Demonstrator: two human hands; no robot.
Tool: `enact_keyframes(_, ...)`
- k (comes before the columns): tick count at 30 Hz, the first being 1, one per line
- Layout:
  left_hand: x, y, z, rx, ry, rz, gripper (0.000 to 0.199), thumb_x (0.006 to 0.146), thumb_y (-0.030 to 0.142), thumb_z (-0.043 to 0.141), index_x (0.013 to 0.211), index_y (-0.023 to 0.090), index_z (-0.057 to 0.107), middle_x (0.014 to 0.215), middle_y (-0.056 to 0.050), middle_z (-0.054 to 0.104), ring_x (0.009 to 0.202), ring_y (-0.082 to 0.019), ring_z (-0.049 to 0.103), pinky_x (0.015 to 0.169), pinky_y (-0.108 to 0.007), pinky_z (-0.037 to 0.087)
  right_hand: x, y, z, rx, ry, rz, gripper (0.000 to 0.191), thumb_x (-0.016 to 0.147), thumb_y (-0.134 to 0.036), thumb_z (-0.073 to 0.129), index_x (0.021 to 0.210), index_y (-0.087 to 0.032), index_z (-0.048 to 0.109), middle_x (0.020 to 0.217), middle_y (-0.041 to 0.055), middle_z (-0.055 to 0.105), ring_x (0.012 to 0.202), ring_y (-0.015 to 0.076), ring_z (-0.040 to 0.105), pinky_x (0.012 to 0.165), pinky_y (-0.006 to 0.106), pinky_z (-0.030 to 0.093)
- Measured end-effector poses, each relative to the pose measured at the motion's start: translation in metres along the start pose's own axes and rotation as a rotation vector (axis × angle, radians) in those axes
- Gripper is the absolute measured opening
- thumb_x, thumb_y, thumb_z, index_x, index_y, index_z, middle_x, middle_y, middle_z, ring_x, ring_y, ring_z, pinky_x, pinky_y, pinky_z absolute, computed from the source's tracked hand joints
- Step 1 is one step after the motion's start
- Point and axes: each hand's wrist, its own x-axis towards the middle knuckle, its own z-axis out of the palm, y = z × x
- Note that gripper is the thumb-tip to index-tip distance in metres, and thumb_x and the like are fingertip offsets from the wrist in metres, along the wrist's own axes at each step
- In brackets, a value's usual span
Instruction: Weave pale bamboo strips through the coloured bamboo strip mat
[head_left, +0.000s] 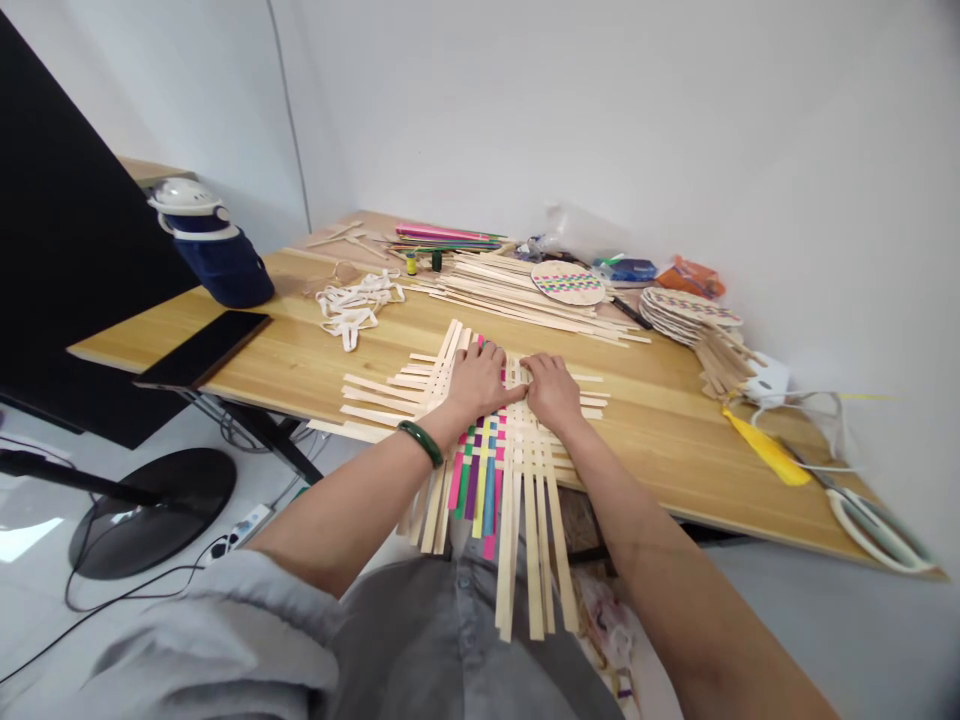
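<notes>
A half-woven mat of flat pale strips (532,460) lies at the table's front edge, its long loose ends hanging over towards my lap. Pink, green, purple, yellow and blue strips (478,475) run through its middle. My left hand (478,380) rests on the weave with fingers stretched forward and thumb reaching right; a dark green bangle (421,442) circles that wrist. Close beside it, my right hand (553,392) has bent fingers closed at the strips near the weave's upper right. Its fingertips partly hide what they grip.
Behind the mat lie loose pale strips (517,300), a finished round woven disc (568,283) and white cord (356,305). A stack of discs (686,315), a yellow tassel (769,447) and scissors (877,525) are right. A phone (202,350) and blue-covered bottle (217,255) stand left.
</notes>
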Motion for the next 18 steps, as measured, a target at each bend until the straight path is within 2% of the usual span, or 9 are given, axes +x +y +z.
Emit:
enact_keyframes(6,0.0028,0.0023,-0.0030,-0.020,-0.032,-0.018,0.053,0.077,0.064,0.061,0.101,0.017,0.062,0.115,-0.013,0.061,0.114,-0.035,0.049,0.094,-0.047,0.036,0.0001,-0.0016,-0.0018,0.003,-0.014,0.009,0.041,0.082,-0.004,0.047,0.118,-0.016,0.062,0.117,0.0107,0.064,0.110,0.0273,0.047,0.087,0.037,0.044)
enact_keyframes(18,0.0045,0.0023,0.0017,-0.014,-0.005,-0.027,0.049,0.080,0.063,0.060,0.099,0.017,0.062,0.115,-0.013,0.064,0.113,-0.033,0.052,0.092,-0.048,0.038,-0.0010,-0.0040,-0.0045,0.028,0.008,-0.005,0.040,0.079,-0.001,0.045,0.109,-0.018,0.064,0.109,0.0087,0.066,0.106,0.0259,0.049,0.079,0.035,0.042)
